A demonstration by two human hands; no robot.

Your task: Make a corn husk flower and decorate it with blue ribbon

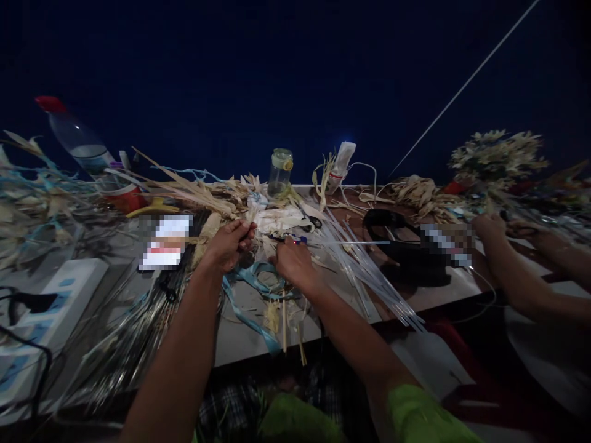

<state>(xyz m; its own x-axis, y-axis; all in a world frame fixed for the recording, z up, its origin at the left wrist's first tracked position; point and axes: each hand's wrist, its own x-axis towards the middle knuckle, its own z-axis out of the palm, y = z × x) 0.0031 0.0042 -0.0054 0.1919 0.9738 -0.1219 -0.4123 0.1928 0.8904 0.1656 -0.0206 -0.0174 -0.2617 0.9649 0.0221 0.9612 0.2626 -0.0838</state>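
Note:
My left hand (231, 245) is closed in a pinch on a pale strip of dried husk (252, 214) that points up from the fingertips. Just right of it, my right hand (295, 263) wraps around a small blue hot glue gun (301, 239) with a red light showing. Its dark nozzle is directed left, towards the left hand, and a clear glue stick (355, 242) juts out of its back. Below both hands lies a light-blue ribbon (249, 307) in loops. Black-handled scissors (314, 221) rest on pale husk pieces behind the right hand.
Clear glue sticks (369, 277) fan out to the right, near a black ring-shaped object (381, 224). Left are a bundle of thin wires (133, 338), a phone (167, 243) and a white power strip (60, 314). A jar (280, 172) stands behind. Another person's hands (489, 227) work at right.

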